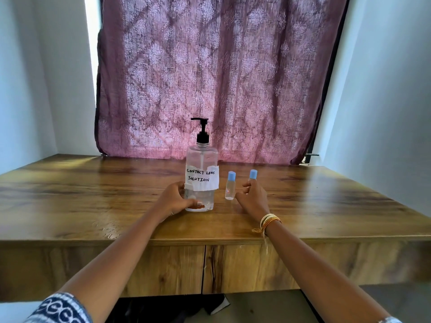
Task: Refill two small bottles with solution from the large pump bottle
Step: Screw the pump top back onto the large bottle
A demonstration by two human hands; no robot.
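Your left hand (178,198) wraps the upright pump bottle (202,178) at the surface's (93,194) middle, while your right hand (253,197), half-open and empty, reaches toward the capped small bottle (252,177) at its twelve o'clock, the other small bottle (230,185) standing between.

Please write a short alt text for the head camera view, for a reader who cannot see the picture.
A person's left hand holds a clear pump bottle labelled "CONTACT LENS SOLUTION" near its base on a wooden table. The right hand reaches the farther of two small blue-capped bottles, with the other small bottle between. A patterned purple curtain hangs behind.
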